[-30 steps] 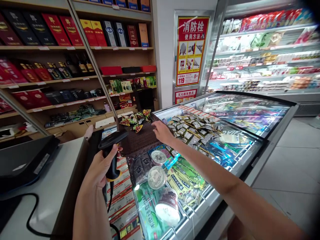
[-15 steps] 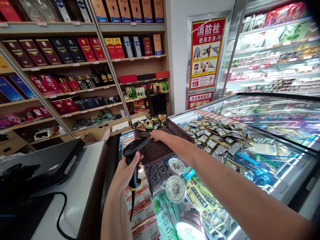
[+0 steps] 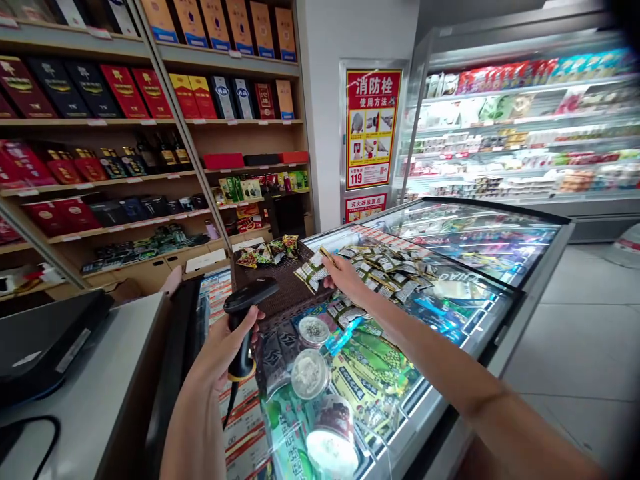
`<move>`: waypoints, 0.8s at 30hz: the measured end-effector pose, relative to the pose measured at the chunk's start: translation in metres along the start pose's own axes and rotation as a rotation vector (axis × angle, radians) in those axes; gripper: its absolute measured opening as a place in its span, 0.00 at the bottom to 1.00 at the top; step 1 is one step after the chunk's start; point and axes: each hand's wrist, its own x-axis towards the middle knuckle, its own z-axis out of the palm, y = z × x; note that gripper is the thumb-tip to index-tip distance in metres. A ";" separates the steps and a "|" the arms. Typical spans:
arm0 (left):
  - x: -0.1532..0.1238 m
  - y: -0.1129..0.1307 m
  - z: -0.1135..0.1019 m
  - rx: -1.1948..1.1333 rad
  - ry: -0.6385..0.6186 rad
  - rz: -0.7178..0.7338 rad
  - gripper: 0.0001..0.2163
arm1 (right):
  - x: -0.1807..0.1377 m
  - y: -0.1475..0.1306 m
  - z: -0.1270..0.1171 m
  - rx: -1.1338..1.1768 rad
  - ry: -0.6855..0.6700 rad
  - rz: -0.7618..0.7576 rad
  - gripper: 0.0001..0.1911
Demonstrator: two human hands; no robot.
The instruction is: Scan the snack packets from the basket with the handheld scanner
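Observation:
My left hand point(image 3: 223, 347) is wrapped round the grip of a black barcode scanner point(image 3: 251, 295), its head pointing away over the freezer's left side. In my right hand point(image 3: 343, 275) are pinched small gold-and-white snack packets point(image 3: 312, 270); how many I cannot tell. They hang above the right side of a brown woven basket point(image 3: 273, 288). Colourful snack packets point(image 3: 269, 252) lie at the basket's far end. Just right of the hand, a loose pile of similar gold-and-white packets point(image 3: 395, 272) covers part of the freezer's glass top.
Tubs point(image 3: 310, 375) and ice-pop packs point(image 3: 287, 427) show at the glass freezer point(image 3: 500, 280). At left stands a counter point(image 3: 117, 373) with a black device point(image 3: 50, 340). Shelves of boxed bottles point(image 3: 215, 100) rise behind; a lit chiller point(image 3: 500, 133) stands at the right.
My right hand has come from inside the basket to its right side and now holds gold-and-white packets. The view has swung right. My left hand keeps the scanner.

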 end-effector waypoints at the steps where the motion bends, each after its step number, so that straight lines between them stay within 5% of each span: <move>1: -0.001 0.001 0.003 0.000 -0.024 0.003 0.26 | -0.014 0.002 -0.009 0.045 0.036 0.010 0.20; 8: 0.000 -0.001 0.015 0.123 -0.215 -0.028 0.29 | -0.049 0.024 -0.046 0.170 0.178 0.055 0.26; 24: 0.002 -0.004 0.029 0.249 -0.211 -0.075 0.30 | -0.047 0.025 -0.061 0.277 0.167 0.057 0.27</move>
